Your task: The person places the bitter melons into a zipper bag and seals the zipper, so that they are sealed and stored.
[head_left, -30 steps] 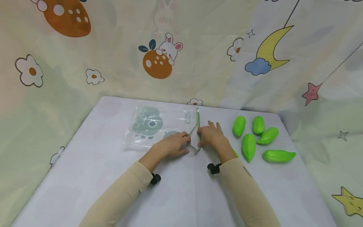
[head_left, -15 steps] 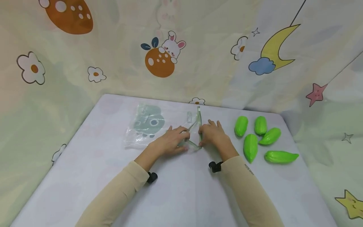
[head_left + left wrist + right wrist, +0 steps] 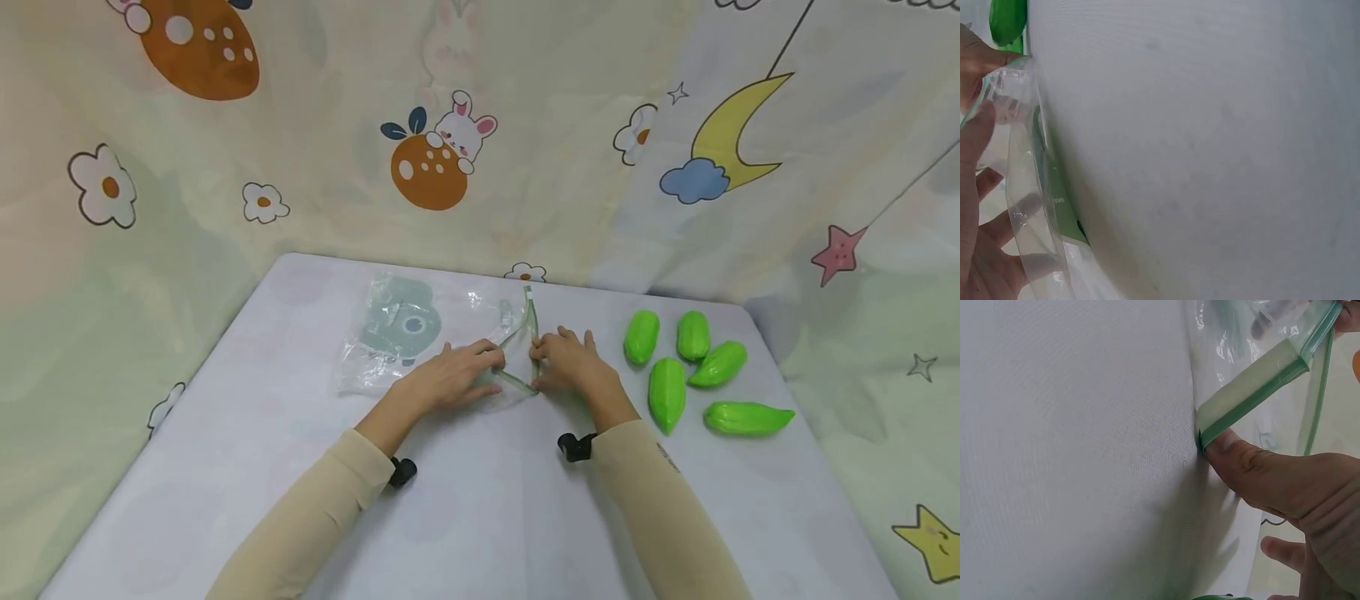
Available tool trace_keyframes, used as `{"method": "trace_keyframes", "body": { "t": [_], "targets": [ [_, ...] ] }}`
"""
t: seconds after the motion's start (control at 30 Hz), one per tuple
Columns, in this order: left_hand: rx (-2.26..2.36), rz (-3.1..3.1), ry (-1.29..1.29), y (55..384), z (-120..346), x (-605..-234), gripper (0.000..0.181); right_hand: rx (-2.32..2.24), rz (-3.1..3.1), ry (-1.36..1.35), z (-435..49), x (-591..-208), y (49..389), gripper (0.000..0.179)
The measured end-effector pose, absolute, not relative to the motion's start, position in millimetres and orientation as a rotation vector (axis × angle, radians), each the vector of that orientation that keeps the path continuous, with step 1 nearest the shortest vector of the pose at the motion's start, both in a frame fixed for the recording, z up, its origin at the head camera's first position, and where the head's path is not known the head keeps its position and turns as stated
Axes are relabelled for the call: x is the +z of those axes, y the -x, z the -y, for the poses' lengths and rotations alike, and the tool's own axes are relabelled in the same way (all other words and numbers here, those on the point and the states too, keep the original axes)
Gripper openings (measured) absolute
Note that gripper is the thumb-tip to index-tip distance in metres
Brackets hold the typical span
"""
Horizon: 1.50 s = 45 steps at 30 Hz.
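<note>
1. Clear plastic zip bag, printed with a grey-green cartoon figure, lying flat on the white table, left of centre, mouth turned toward the right.
2. Left hand resting on the bag near its mouth, thumb and forefinger pinching the near lip of the green zip strip; in the left wrist view, fingers curled round the crinkled clear film.
3. Right hand just across the opening, thumb pressed against the end of the green strip, fingers curled on the other lip; both lips drawn apart into a narrow V standing up from the table.
4. Five green toy vegetables, ridged like bitter gourds, lying in a loose cluster further right, well apart from the bag and untouched.
5. Step in hand, by the look of it: opening the bag mouth, nothing loaded so far; bag seemingly empty, though hard to tell through the print.
6. Next move likely calling for a wider mouth, held open by the left hand alone, freeing the right for the nearest gourd; thin film prone to collapsing shut once one lip is released.
</note>
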<state>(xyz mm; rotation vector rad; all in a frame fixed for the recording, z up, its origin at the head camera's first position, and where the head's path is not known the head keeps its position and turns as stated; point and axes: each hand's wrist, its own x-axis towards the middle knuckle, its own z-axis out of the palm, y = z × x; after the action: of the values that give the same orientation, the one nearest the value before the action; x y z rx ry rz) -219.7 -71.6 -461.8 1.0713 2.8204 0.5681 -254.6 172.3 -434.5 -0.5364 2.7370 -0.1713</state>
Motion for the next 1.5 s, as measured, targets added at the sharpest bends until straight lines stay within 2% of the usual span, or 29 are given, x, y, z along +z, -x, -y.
{"method": "trace_keyframes", "body": {
  "t": [0.23,0.53,0.7,1.17,1.5],
  "targets": [
    [0.611,-2.817,-0.965,224.3,82.3,-461.3,0.039,-0.191,-2.743,0.562,-165.7,-432.7,256.3,0.059],
    [0.516,-2.780,-1.062,227.5,82.7,-465.5,0.031,-0.134,-2.745,0.493,-168.3,-432.7,255.0,0.060],
    [0.536,-2.825,-1.077,227.0,81.6,-465.9,0.036,-0.166,-2.739,0.483,-174.5,-430.3,253.1,0.058],
    [0.662,-2.904,-1.161,216.1,86.0,-469.5,0.032,-0.099,-2.759,0.552,-167.4,-440.0,249.2,0.058],
    [0.625,-2.914,-1.190,221.4,83.1,-462.6,0.031,-0.075,-2.787,0.579,-174.4,-439.1,247.3,0.063]
  ]
}}
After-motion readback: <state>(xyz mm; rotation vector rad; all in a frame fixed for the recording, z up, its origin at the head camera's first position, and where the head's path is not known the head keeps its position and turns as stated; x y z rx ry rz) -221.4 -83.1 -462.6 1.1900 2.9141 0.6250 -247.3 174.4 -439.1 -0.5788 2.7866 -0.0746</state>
